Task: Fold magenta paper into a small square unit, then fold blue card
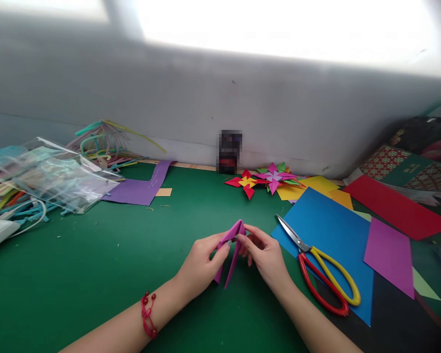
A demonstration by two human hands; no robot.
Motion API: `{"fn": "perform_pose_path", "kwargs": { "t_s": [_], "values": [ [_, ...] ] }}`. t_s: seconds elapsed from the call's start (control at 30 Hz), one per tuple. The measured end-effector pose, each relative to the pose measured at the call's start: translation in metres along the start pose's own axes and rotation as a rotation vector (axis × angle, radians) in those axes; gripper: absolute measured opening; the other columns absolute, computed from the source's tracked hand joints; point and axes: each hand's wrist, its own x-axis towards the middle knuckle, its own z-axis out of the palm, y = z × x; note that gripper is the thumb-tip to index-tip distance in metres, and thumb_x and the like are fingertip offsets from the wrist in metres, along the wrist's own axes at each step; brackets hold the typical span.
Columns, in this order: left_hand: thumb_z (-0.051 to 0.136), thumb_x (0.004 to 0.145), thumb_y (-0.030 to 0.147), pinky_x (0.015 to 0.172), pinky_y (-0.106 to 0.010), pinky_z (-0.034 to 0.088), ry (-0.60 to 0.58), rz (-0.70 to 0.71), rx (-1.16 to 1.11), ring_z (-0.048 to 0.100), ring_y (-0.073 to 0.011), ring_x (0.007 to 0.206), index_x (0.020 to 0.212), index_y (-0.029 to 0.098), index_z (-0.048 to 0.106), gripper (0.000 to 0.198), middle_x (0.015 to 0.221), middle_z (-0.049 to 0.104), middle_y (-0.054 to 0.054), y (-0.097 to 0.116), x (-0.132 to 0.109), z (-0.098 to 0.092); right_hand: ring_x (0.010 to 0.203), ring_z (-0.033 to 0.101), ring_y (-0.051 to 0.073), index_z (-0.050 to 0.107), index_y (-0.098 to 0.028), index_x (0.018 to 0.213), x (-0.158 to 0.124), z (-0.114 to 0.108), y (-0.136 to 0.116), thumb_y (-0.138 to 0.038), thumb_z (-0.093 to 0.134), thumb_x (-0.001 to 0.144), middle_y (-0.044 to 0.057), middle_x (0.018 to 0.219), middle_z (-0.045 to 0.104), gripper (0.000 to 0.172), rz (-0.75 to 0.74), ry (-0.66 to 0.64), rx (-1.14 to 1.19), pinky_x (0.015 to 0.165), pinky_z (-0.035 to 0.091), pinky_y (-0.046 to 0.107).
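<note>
A folded sheet of magenta paper point(233, 256) is held above the green tabletop point(95, 274), bent to a peak at the top with two narrow legs hanging down. My left hand point(206, 262) pinches its left side, the thumb pressed on the fold. On the right side, my right hand point(261, 247) grips it between thumb and fingers near the peak. Some fingertips are hidden behind the paper. Scissors point(302, 243) with one red and one yellow handle lie slightly open on a blue sheet point(338, 225), right of my right hand.
Folded paper flowers point(274, 177) sit at the back near the wall, beside yellow paper point(319, 184). Red point(397, 206) and purple-pink sheets point(389, 255) lie at right. Purple paper point(134, 192), a clear plastic bag point(77, 181) and pipe cleaners point(103, 139) occupy the left.
</note>
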Motion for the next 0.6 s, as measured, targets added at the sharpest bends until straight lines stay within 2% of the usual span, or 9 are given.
{"fn": "perform_pose_path", "kwargs": {
  "t_s": [0.1, 0.17, 0.23, 0.3, 0.43, 0.53, 0.6],
  "values": [
    [0.038, 0.088, 0.017, 0.095, -0.033, 0.038, 0.048, 0.225, 0.240, 0.048, -0.0181, 0.113, 0.130, 0.024, 0.037, 0.043, 0.126, 0.051, -0.005, 0.007, -0.003, -0.003, 0.081, 0.060, 0.019, 0.056, -0.025, 0.113, -0.007, 0.000, -0.018, -0.033, 0.057, 0.078, 0.005, 0.096, 0.062, 0.035, -0.107, -0.111, 0.111, 0.056, 0.052, 0.026],
    [0.039, 0.087, 0.015, 0.104, -0.040, 0.026, 0.066, 0.356, 0.423, 0.037, -0.0196, 0.124, 0.132, 0.025, 0.034, 0.047, 0.133, 0.044, -0.004, 0.012, -0.003, -0.008, 0.103, 0.054, 0.022, 0.052, -0.027, 0.118, -0.012, 0.001, -0.028, -0.030, 0.054, 0.081, 0.005, 0.118, 0.055, 0.037, -0.168, -0.158, 0.175, 0.076, 0.051, 0.029],
    [0.040, 0.087, 0.014, 0.107, -0.046, 0.017, 0.088, 0.403, 0.580, 0.031, -0.0209, 0.128, 0.133, 0.025, 0.031, 0.049, 0.135, 0.041, -0.005, 0.018, -0.001, -0.015, 0.114, 0.047, 0.023, 0.047, -0.027, 0.123, -0.016, 0.002, -0.035, -0.029, 0.054, 0.081, 0.004, 0.128, 0.048, 0.043, -0.196, -0.185, 0.251, 0.088, 0.045, 0.032],
    [0.040, 0.086, 0.013, 0.107, -0.050, 0.013, 0.148, 0.407, 0.689, 0.026, -0.0227, 0.130, 0.132, 0.025, 0.034, 0.048, 0.140, 0.032, -0.007, 0.022, 0.002, -0.021, 0.116, 0.046, 0.025, 0.043, -0.027, 0.126, -0.018, 0.004, -0.038, -0.030, 0.054, 0.081, 0.005, 0.130, 0.046, 0.047, -0.176, -0.205, 0.333, 0.092, 0.043, 0.036],
    [0.040, 0.085, 0.011, 0.105, -0.054, 0.010, 0.144, 0.400, 0.823, 0.020, -0.0257, 0.132, 0.129, 0.030, 0.038, 0.048, 0.144, 0.023, -0.006, 0.022, 0.007, -0.024, 0.109, 0.052, 0.024, 0.042, -0.025, 0.126, -0.017, 0.010, -0.038, -0.030, 0.055, 0.081, 0.008, 0.120, 0.056, 0.047, -0.089, -0.146, 0.390, 0.092, 0.043, 0.040],
    [0.034, 0.083, 0.001, 0.105, -0.055, 0.007, 0.141, 0.354, 0.824, 0.018, -0.0243, 0.132, 0.133, 0.027, 0.033, 0.056, 0.144, 0.024, -0.007, 0.017, 0.008, -0.019, 0.100, 0.059, 0.024, 0.041, -0.026, 0.125, -0.012, 0.011, -0.037, -0.027, 0.059, 0.079, 0.007, 0.107, 0.063, 0.049, -0.049, -0.073, 0.371, 0.086, 0.047, 0.041],
    [0.030, 0.082, -0.003, 0.106, -0.054, 0.008, 0.201, 0.303, 0.748, 0.015, -0.0233, 0.133, 0.135, 0.024, 0.028, 0.060, 0.144, 0.023, -0.007, 0.015, 0.009, -0.018, 0.095, 0.061, 0.024, 0.039, -0.026, 0.126, -0.008, 0.008, -0.036, -0.029, 0.060, 0.078, 0.007, 0.103, 0.065, 0.052, -0.030, -0.032, 0.373, 0.082, 0.050, 0.041]
  ]
}}
